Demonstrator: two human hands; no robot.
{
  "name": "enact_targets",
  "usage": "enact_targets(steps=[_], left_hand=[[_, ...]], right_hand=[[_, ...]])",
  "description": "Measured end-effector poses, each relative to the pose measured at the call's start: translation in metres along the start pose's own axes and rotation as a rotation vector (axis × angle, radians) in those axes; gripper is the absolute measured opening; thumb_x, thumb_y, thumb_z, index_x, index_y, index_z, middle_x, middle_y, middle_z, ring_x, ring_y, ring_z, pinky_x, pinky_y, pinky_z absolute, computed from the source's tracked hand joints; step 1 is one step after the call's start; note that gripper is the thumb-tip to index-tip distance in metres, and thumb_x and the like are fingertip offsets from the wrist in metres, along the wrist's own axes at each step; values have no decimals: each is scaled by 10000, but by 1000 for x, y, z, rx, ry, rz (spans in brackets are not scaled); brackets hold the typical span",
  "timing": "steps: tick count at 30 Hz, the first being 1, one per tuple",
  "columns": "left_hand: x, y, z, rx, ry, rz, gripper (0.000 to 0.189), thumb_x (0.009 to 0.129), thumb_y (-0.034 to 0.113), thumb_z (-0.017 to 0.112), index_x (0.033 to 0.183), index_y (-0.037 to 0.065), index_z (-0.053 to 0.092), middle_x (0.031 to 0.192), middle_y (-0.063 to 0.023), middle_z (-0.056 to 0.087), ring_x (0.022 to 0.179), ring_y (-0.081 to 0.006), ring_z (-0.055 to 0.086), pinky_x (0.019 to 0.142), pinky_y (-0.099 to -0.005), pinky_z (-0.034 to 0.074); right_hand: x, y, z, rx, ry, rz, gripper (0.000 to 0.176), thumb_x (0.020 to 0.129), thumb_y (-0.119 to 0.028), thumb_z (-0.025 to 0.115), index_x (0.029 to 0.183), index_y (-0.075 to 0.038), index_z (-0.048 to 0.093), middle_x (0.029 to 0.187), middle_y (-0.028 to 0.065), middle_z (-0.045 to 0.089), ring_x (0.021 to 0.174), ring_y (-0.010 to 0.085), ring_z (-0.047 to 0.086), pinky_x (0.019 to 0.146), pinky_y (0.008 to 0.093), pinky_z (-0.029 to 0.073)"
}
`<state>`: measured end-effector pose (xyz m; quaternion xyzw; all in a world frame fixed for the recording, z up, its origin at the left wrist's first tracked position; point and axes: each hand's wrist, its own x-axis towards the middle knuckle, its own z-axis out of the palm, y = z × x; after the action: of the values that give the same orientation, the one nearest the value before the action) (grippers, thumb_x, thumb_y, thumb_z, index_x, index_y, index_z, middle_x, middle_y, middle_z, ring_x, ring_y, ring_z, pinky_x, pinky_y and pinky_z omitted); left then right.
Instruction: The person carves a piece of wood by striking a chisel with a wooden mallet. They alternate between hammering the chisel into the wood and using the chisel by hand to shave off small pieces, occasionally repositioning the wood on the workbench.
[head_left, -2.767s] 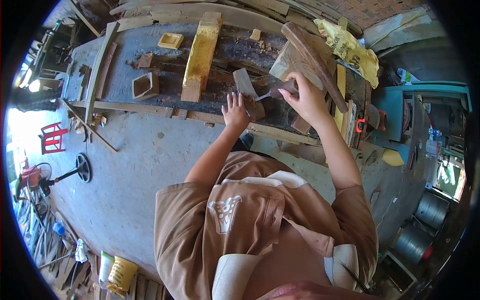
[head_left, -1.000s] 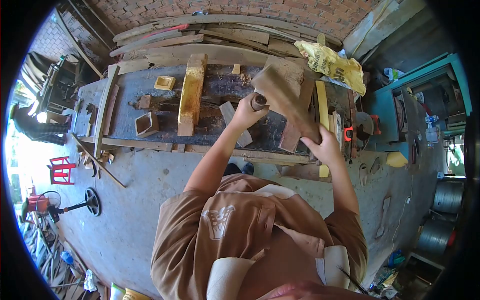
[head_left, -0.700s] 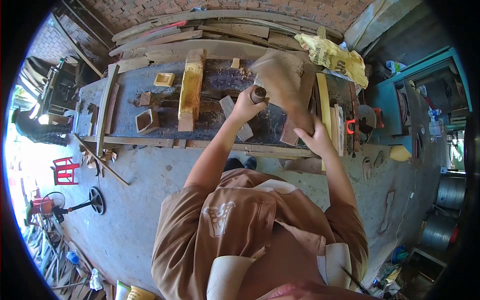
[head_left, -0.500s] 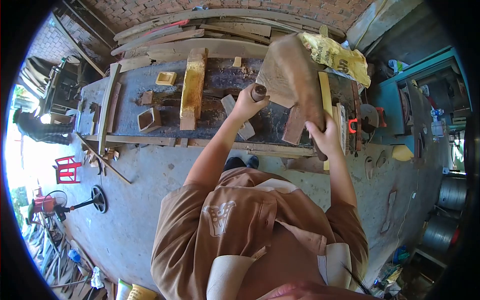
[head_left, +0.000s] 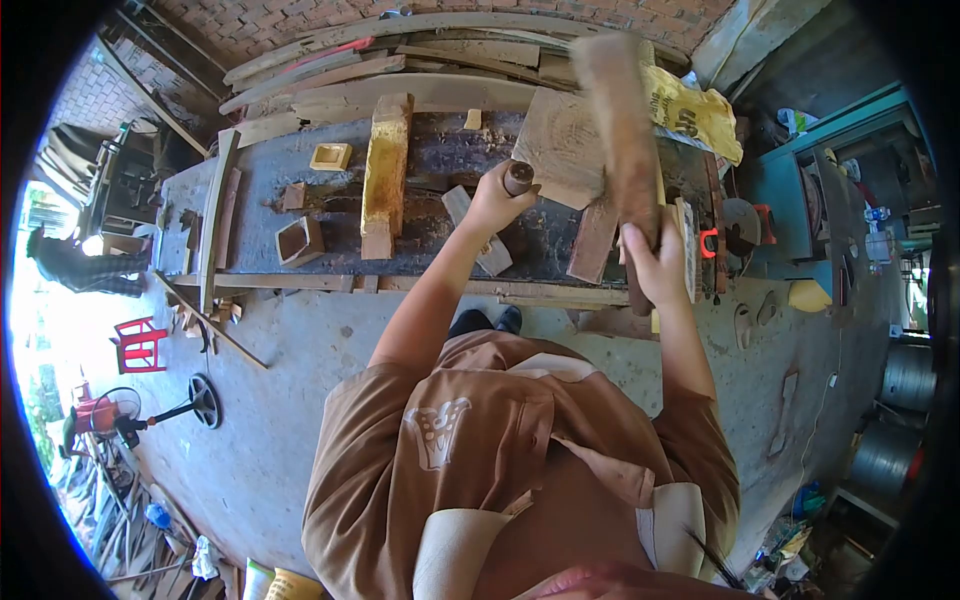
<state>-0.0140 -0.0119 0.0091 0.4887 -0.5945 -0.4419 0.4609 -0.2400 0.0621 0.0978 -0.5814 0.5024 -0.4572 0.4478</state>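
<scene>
Fingers: closed round brown cylindrical wooden handle [head_left: 518, 178] in left hand [head_left: 492, 207], above black worktable [head_left: 450, 152] | gripping long brown wooden mallet [head_left: 628, 150] in right hand [head_left: 657, 268], head raised far right | best: steady handle, square blow, clear of knuckles

wooden mallet [head_left: 628, 125]: blurred | round handle [head_left: 518, 178]: far end hidden below left hand [head_left: 494, 205] | yellow container [head_left: 293, 586]: cut off

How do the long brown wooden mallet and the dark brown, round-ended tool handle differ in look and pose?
The mallet is in the right hand, the tool handle in the left hand. The mallet shows lengthwise, its thick head pointing away from the right hand, while the tool handle shows mainly its round end, facing the camera. The mallet's head is blurred; the tool handle's end looks sharper. Both are brown and held one-handed.
</scene>
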Motion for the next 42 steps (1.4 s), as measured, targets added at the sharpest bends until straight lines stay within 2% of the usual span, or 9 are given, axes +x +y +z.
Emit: enact_targets(steps=[4,10,15,17,19,21,30,38,42], left_hand=[[2,-1,1,55,-1,11,222,703,109,683,869,28,559,754,-12,581,708,-90,515,666,-267,437],[0,-12,-3,-32,-3,31,217,708,114,683,862,30,556,743,-8,574,701,-88,509,662,-266,436],[1,-6,-5,14,13,16,217,711,113,689,854,30,549,733,-4,567,682,-85,503,645,-263,434],[4,-6,-4,74,11,9,217,715,108,689,858,26,548,735,-5,567,675,-81,499,629,-254,430],[6,-13,-1,59,7,20,211,717,104,684,859,26,549,735,-5,567,672,-81,498,625,-250,428],[6,-16,0,44,8,31,205,719,101,679,859,26,550,735,-4,568,670,-82,498,622,-246,427],[6,-13,-4,16,5,-26,205,718,95,680,848,33,534,724,-6,565,667,-80,519,602,-240,431],[8,-17,-3,-50,42,34,239,694,118,698,846,23,540,737,-25,559,671,-98,487,634,-269,430],[6,-8,-5,63,38,10,202,709,107,692,816,44,533,717,7,543,656,-80,469,618,-256,421]], right_hand=[[1,23,14,236,20,-94,395,833,-174,606,1103,28,400,757,60,545,629,112,533,576,248,458],[1,4,6,-700,-154,67,434,786,-319,652,1007,24,505,871,214,623,799,320,627,663,372,465],[-5,-11,12,-230,42,77,358,800,-256,650,992,9,506,744,110,602,646,158,588,567,297,457],[-4,2,19,68,112,-158,298,813,-203,635,984,-2,495,706,50,563,602,83,526,538,252,438],[-1,13,19,-2,46,-174,327,829,-262,612,988,-7,484,704,106,600,592,179,593,541,311,460],[-1,2,18,-812,-183,-58,392,820,-358,601,977,-17,489,723,181,616,655,316,625,567,387,469],[-3,0,15,-266,123,-110,435,826,-363,582,1005,25,502,773,190,619,721,333,619,653,382,470],[3,-8,13,-718,-180,69,432,814,-380,596,1008,-5,507,759,238,598,717,378,610,611,414,465],[3,-2,16,-423,-2,-125,414,816,-342,604,1023,3,507,755,219,604,703,353,616,617,392,468]])
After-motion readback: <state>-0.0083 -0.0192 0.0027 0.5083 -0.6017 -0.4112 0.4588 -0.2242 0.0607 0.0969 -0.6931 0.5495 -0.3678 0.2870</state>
